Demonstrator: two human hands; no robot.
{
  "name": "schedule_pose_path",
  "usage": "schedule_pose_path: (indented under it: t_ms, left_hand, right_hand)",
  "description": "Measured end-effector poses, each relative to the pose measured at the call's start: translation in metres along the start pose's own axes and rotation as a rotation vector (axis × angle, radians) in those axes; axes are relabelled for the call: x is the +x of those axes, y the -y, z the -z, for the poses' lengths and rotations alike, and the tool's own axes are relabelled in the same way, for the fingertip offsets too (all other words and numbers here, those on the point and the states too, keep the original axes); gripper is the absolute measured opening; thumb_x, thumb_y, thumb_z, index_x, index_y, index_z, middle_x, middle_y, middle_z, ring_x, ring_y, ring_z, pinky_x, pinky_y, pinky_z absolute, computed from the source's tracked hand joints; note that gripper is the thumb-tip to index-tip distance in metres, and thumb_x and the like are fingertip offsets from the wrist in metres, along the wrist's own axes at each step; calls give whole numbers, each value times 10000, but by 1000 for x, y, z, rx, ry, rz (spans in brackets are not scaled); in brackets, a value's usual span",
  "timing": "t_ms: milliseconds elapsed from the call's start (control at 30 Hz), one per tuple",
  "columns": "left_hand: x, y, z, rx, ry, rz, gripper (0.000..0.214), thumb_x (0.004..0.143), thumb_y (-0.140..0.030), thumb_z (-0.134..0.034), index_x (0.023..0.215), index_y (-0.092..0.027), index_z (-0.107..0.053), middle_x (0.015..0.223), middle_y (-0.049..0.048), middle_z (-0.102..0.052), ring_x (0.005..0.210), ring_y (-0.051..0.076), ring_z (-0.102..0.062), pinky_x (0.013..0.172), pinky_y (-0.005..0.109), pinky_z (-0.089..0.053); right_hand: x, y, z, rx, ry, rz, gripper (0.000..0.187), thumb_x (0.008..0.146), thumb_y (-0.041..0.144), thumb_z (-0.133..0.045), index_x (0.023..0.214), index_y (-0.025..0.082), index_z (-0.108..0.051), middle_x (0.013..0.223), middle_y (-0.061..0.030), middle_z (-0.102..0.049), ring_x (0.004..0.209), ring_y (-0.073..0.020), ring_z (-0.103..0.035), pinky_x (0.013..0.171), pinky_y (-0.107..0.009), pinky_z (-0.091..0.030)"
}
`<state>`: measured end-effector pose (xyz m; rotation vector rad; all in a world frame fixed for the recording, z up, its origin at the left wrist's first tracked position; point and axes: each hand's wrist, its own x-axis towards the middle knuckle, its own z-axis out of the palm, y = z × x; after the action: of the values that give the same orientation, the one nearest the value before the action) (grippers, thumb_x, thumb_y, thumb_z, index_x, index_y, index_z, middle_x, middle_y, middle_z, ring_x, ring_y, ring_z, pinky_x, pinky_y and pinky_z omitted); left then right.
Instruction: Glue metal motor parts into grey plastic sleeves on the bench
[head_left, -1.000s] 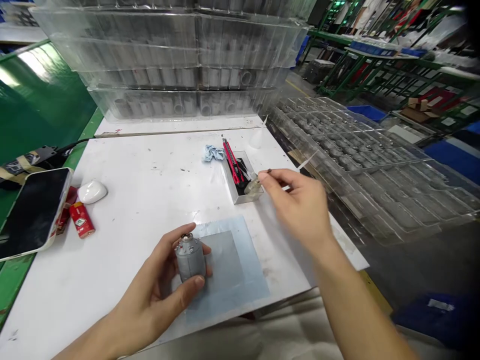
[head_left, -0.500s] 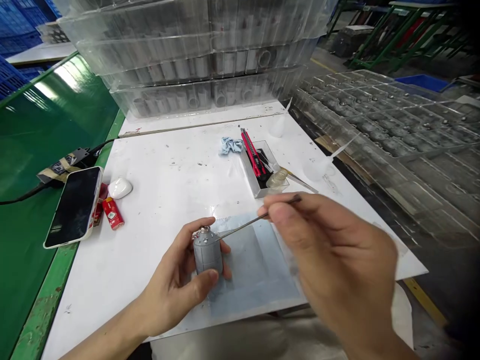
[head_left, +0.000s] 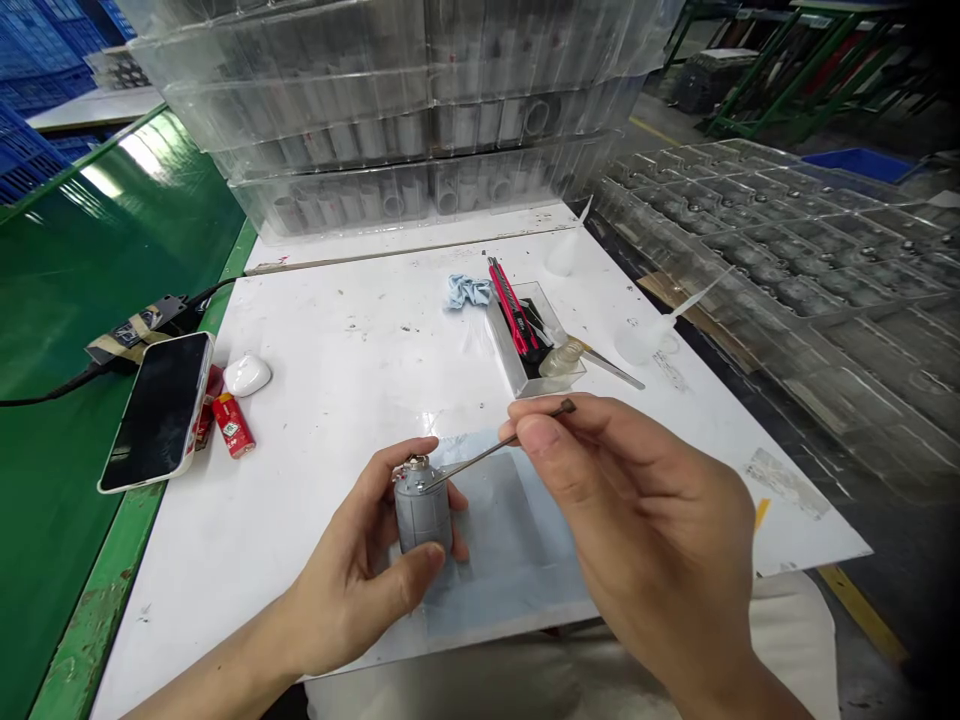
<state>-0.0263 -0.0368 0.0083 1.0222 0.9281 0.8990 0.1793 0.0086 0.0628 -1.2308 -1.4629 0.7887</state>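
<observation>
My left hand [head_left: 360, 560] is wrapped round a small grey cylindrical part [head_left: 424, 520], held upright above a pale blue sheet [head_left: 517, 540]. The part narrows to a shiny metal neck at its top, with small bright spots round the shoulder. Between thumb and fingers, my right hand [head_left: 637, 510] pinches a thin metal pick [head_left: 487, 453]. Its far tip meets the shoulder of the grey part, and its dark thicker end sticks up past my fingers. The part's far side is hidden by my left fingers.
A clear box [head_left: 517, 375] holds a red utility knife [head_left: 514, 305]; tweezers [head_left: 611, 370] lie beside it. A crumpled blue cloth [head_left: 469, 291] and a squeeze bottle [head_left: 641, 340] are near. At left lie a phone [head_left: 157, 410] and a red lighter [head_left: 234, 428]. Clear trays [head_left: 360, 195] are stacked behind.
My right hand has come slightly left and down, drawing the pick's dark end with it. The pick's tip is still at the grey part's shoulder. The whole view has shifted a little.
</observation>
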Motion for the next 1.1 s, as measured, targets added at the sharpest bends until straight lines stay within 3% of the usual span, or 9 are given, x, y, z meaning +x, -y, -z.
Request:
schedule_pose_path:
  t_ms: [233,333,433,533,600,800,867,1000,1100]
  left_hand:
    - [-1,0,0,-4,-4,15,542,1046,-289,-682,1503,-428,-427,1261,49,-671,1007,230,-708,890,399,-535]
    - [-1,0,1,-14,1,17,539,1047,-313,-684,1504,-429,-422,1267,55,-662,1005,232,-700,895,402,-525]
    - [-2,1,0,-5,7,28,538,1051,-351,-670,1514,-426,-406,1279,75,-648,1005,245,-683,865,397,-511]
    - [-5,2,-3,29,-29,38,543,1052,-413,-645,1529,-418,-385,1223,81,-654,996,256,-648,867,407,-478]
    - [-7,4,-4,61,-74,55,552,1042,-473,-630,1533,-420,-384,1157,70,-660,977,262,-618,872,414,-450]
    - [-13,8,-1,155,-97,52,570,1028,-602,-532,1539,-361,-461,1162,97,-699,1053,336,-620,936,463,-416]
    - [-14,9,0,168,-108,65,564,1028,-593,-540,1539,-366,-469,1177,93,-699,1075,337,-626,962,463,-415]
    - [-10,0,-8,185,-159,86,536,1043,-566,-548,1540,-391,-451,1290,84,-690,1118,307,-641,1034,452,-403]
    - [-9,-17,-11,309,-305,11,569,993,-545,-671,1507,-392,-480,1377,82,-680,1314,326,-595,1158,476,-367]
  right_hand:
    - [-2,0,1,30,-19,-28,98,1001,316,-724,990,330,-821,954,64,-830,835,-114,-736,700,-203,-565]
    - [-1,-2,6,95,-130,-48,77,984,332,-759,1001,349,-832,956,74,-830,855,-114,-747,752,-206,-590]
    - [9,-9,17,112,-295,22,57,958,306,-788,982,308,-840,946,50,-830,878,-140,-766,840,-259,-611]
    - [30,-20,35,-55,-473,171,98,935,323,-799,963,232,-821,952,-13,-828,876,-199,-770,864,-361,-618]
    - [44,-26,47,-197,-521,247,130,953,349,-766,979,227,-803,986,-42,-823,906,-226,-765,882,-403,-608]
    - [66,-35,58,-402,-434,387,117,988,313,-713,1000,225,-790,987,-50,-816,869,-204,-730,783,-351,-553]
    - [67,-40,55,-468,-330,399,151,1007,312,-679,991,206,-785,992,-61,-816,887,-208,-730,785,-349,-548]
    - [61,-50,54,-570,-89,328,225,1005,358,-681,1111,188,-783,1007,-62,-817,883,-214,-744,793,-356,-563]
    - [45,-56,62,-569,-112,268,299,986,398,-704,1198,196,-764,950,-49,-806,792,-197,-724,670,-317,-548]
